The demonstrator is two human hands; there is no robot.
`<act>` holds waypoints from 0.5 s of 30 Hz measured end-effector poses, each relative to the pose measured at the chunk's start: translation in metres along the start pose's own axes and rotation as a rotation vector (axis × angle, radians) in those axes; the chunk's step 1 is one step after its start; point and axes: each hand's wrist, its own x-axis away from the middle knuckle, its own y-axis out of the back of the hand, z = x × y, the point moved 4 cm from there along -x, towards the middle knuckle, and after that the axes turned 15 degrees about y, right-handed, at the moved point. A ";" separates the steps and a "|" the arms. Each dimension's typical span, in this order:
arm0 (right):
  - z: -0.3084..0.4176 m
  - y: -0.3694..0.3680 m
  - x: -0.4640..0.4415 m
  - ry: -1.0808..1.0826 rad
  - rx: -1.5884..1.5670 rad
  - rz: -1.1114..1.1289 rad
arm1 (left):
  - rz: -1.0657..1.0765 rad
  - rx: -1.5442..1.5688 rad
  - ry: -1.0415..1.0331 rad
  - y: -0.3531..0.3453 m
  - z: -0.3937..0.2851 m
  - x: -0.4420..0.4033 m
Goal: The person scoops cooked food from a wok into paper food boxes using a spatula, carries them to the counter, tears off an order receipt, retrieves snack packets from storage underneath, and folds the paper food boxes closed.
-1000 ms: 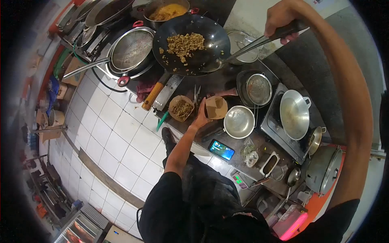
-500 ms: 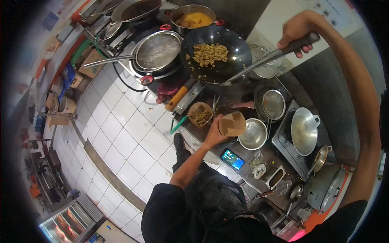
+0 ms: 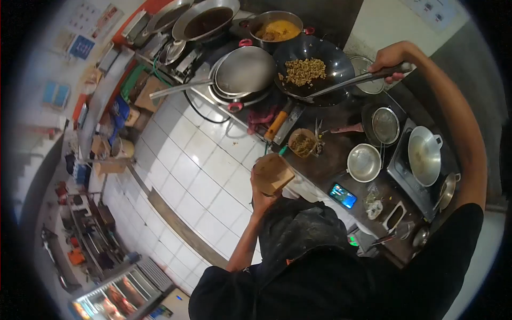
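Note:
My right hand grips the dark handle of a long metal spatula. Its far end reaches the near side of a black wok, where browned crumbled food lies. In my left hand is a brown paper food box, held over the floor beside the counter; its inside looks bare. A second paper box, with similar crumbled food in it, stands on the counter just below the wok's wooden handle.
A large strainer rests over a pot left of the wok. Behind it stands a pot of orange-yellow food. Along the counter are a steel pan, a small sieve, a phone and a pale wok on a stove.
My left hand has drawn the paper box from above the counter to the left and toward my body. The spatula stays in my right hand. The whole view has shifted.

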 end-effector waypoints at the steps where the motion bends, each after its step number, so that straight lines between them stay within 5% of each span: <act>1: -0.003 -0.008 -0.018 0.047 -0.075 0.001 | -0.019 -0.022 -0.005 0.014 -0.002 -0.011; 6: -0.033 -0.038 -0.091 0.016 -0.505 -0.294 | -0.052 0.073 0.076 0.078 -0.019 -0.066; 11: 0.049 -0.033 -0.009 -0.123 -0.326 -0.147 | 0.043 0.096 0.088 0.152 0.001 -0.142; 15: 0.072 -0.046 -0.047 -0.102 -0.491 -0.163 | 0.094 -0.108 0.044 0.206 0.015 -0.204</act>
